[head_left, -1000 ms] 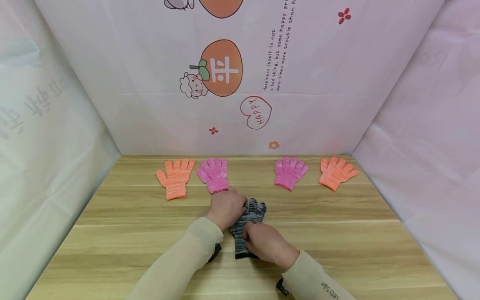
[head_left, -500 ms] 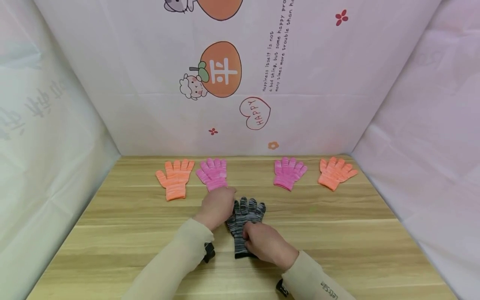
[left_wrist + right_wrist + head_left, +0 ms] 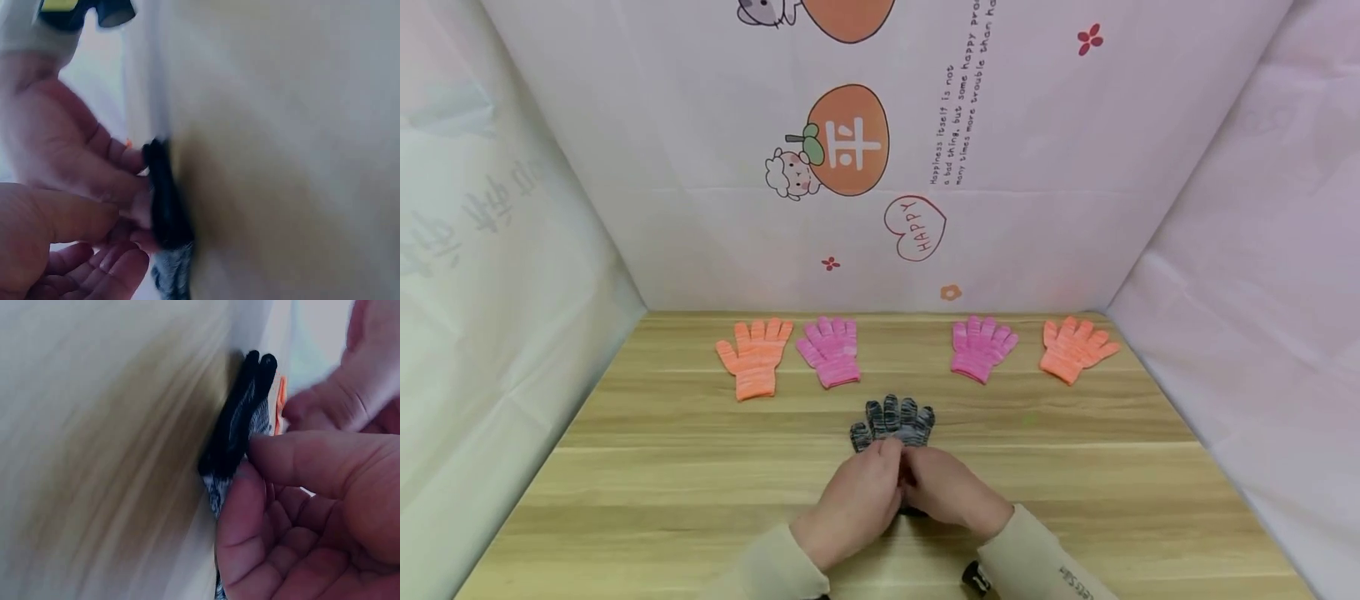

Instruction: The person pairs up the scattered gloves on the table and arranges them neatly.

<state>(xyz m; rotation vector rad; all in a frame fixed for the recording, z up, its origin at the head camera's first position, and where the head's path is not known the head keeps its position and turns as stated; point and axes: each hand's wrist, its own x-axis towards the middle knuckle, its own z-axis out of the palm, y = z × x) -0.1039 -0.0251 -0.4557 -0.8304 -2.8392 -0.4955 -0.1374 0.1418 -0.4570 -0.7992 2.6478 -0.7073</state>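
A dark grey streaked knit glove [image 3: 893, 419] lies at the middle of the table with its fingers pointing away. Its lower half is mostly hidden under my hands. In the right wrist view the black side of the glove [image 3: 232, 434] shows. My right hand [image 3: 953, 493] pinches the glove near its palm between thumb and bent index finger. Close against it, my left hand [image 3: 859, 500] hovers over the lower part of the glove. Its fingers [image 3: 125, 269] are loosely bent, with a gap to the thumb, and grip nothing that I can see.
Along the table's [image 3: 647, 467] back edge lie an orange glove [image 3: 756, 358] and a pink glove [image 3: 832, 352] on the left. Another pink glove [image 3: 982, 348] and orange glove [image 3: 1077, 348] lie to the right. White printed sheets [image 3: 1037, 208] enclose the back and sides.
My left hand has left the glove's thumb side and come down toward me, beside my right hand. The right hand has kept its place on the grey glove. The left pink glove's cuff is uncovered.
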